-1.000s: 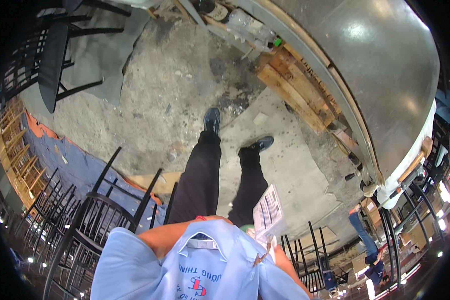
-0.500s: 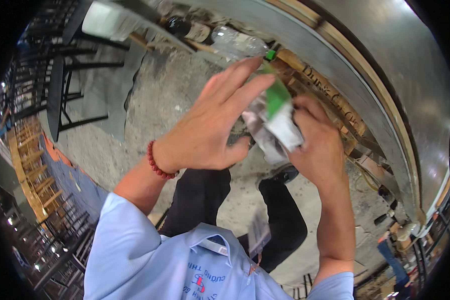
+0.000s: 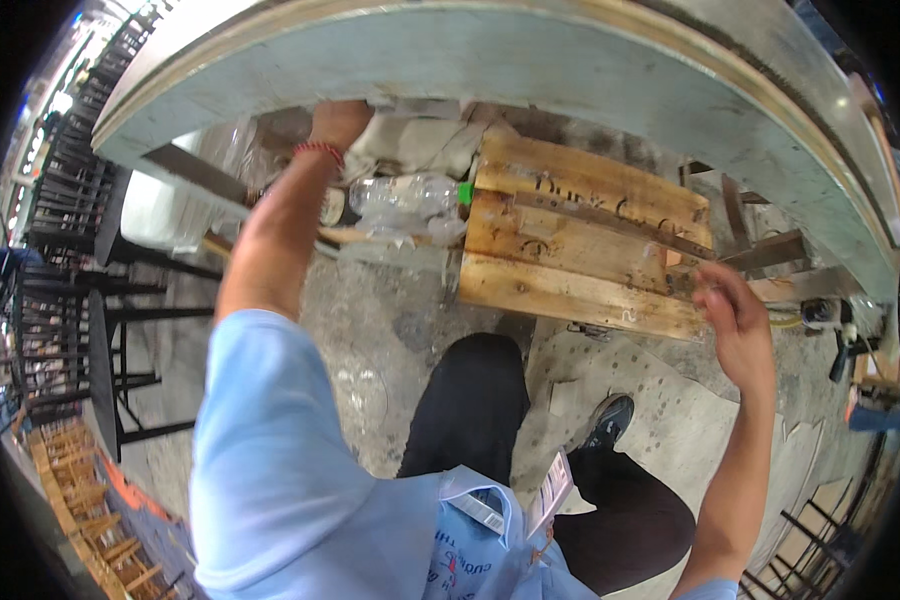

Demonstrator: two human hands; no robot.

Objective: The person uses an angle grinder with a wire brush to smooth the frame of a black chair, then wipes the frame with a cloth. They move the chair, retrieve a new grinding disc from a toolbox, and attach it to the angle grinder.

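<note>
My left hand (image 3: 342, 122) reaches in under the metal-edged table, with its fingers hidden behind the table's edge. Crumpled pale cloth or plastic (image 3: 420, 145) lies beside it, and below that a clear plastic bottle (image 3: 405, 195) with a green cap rests on its side. A dark bottle (image 3: 338, 207) lies close to my left wrist. My right hand (image 3: 735, 315) hangs with curled fingers by the right end of a wooden crate (image 3: 570, 270); nothing shows in it. The white and green thing held earlier is out of sight.
The table (image 3: 470, 65) arches over the far side. Black metal chairs (image 3: 110, 370) stand at the left, near a white container (image 3: 160, 210). Flat sheeting (image 3: 660, 390) covers part of the floor by my shoe (image 3: 612, 418). A wooden frame (image 3: 70, 490) lies at lower left.
My hands have moved apart: the left went away and left, under the table; the right moved right and down. The white and green thing has left both visible hands. My view has shifted toward the table.
</note>
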